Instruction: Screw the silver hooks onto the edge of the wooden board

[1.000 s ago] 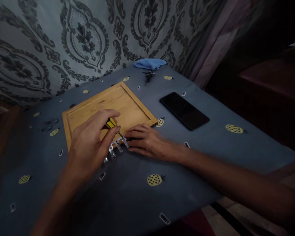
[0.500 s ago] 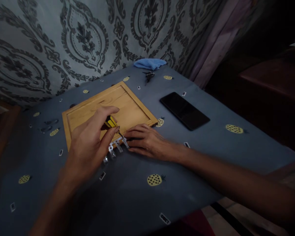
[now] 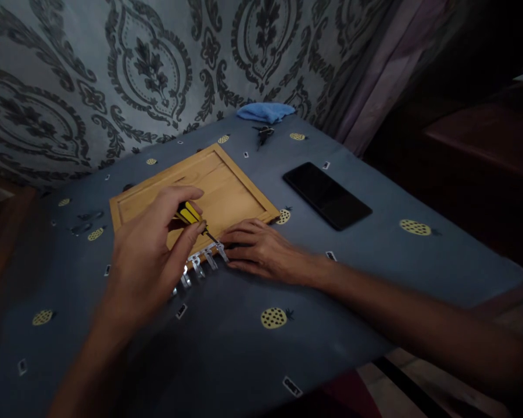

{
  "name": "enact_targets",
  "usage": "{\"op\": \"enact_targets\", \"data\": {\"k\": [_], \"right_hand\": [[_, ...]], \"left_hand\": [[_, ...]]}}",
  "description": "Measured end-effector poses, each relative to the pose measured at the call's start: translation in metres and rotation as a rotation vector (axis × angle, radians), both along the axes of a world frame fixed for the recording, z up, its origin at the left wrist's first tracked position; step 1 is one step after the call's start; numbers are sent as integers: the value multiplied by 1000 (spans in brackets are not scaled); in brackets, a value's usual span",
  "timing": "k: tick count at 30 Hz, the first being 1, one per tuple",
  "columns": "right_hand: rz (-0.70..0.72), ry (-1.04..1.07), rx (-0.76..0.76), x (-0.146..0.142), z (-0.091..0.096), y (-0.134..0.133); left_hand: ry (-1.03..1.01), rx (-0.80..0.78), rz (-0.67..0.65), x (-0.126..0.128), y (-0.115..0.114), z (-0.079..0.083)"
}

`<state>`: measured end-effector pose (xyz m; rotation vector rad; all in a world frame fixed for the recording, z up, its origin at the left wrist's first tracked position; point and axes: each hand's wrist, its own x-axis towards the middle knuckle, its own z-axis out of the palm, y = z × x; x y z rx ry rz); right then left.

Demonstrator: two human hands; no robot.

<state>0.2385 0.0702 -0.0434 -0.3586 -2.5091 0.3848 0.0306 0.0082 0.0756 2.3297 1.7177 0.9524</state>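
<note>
Gripping a small screwdriver with a yellow-and-black handle (image 3: 190, 215), the left hand (image 3: 150, 255) pinches the tool between thumb and curled fingers, the thin dark shaft slanting down toward 4 o'clock until its tip meets a shiny metal strip with a row of short hooks (image 3: 200, 261). That strip lies along the near edge of a shallow rectangular wooden tray with a raised rim (image 3: 226, 186), partly on the tray's rim and partly over the cloth, running from about 8 o'clock to 2 o'clock. The right hand (image 3: 261, 249) lies flat at the strip's 3 o'clock end, palm down and fingers stretched out together, its fingertips touching the end of the strip and closed on nothing. Both hands rest on a bench covered in a grey-blue cloth printed with yellow pineapples (image 3: 375, 273). A flat black smartphone with a dark screen (image 3: 326, 195) lies face up at 2 o'clock from the right hand, well apart from the tray. At 12 o'clock, by the far edge of the bench, sits a crumpled light blue rag (image 3: 265, 111), and just in front of it a small dark bunch of keys (image 3: 264, 133). Behind the bench hangs a grey fabric with large dark ornamental medallions (image 3: 113, 75). The light is dim, so whether a screw sits under the tip cannot be told.
</note>
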Motion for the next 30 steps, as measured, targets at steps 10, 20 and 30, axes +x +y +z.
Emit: {"op": "enact_targets", "data": {"k": [10,20,30], "right_hand": [[12,3,-3,0,-1,1],[2,15,3,0,-3,1],[0,0,6,0,-1,0]], "left_hand": [[19,-55,-21,1,5,-9],[125,69,11,9,5,-11],[15,11,-17,1,4,-12]]}}
